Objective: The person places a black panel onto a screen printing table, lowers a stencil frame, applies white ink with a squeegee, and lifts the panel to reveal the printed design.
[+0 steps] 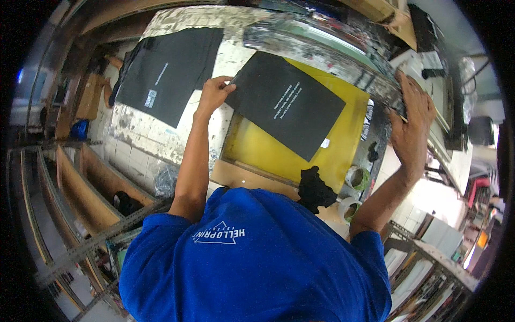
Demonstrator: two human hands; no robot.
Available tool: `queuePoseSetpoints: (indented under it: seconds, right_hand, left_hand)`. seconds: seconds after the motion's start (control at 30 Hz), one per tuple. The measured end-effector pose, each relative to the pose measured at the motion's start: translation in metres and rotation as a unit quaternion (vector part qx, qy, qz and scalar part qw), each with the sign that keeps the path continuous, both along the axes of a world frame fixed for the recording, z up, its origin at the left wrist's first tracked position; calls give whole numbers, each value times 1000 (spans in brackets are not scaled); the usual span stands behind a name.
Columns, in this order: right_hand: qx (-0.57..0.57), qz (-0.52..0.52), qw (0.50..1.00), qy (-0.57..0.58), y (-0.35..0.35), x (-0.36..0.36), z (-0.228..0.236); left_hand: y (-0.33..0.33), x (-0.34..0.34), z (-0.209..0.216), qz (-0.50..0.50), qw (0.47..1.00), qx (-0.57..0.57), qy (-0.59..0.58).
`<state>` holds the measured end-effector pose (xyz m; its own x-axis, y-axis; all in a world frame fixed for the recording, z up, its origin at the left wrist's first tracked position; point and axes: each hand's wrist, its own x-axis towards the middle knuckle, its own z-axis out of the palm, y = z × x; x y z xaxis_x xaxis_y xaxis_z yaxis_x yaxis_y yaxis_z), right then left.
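A flat black sheet with small lines of white print lies slantwise on a yellow board. My left hand pinches its left corner between thumb and fingers. My right hand is closed on the right end of a paint-smeared frame, which stands along the far side of the yellow board. Left of my left hand, a second black piece with white print rests on the spotted white table. Whether the black pieces are paper or fabric I cannot tell.
Another person's hand shows at the far left beside the second black piece. Near the board's front right are a black rag and two round containers. Wooden shelving stands at lower left, a rack at lower right.
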<state>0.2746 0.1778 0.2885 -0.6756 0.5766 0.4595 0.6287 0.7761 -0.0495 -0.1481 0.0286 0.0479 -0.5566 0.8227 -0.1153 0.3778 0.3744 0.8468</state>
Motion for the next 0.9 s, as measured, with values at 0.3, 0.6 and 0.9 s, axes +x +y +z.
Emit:
queuePoseSetpoints:
  seconds: [0.3,0.6,0.9]
  right_hand:
    - [-7,-11,999,-36,1,1,-1]
    - [18,7,998,-54,7,3,-1]
    - [18,11,999,-43,8,2,-3]
  left_hand:
    - [-37,43,-5,154,948,-14,277]
    - [-49,67,-40,4,939,-86,334]
    - [-9,0,-32,-117,929,-143,321]
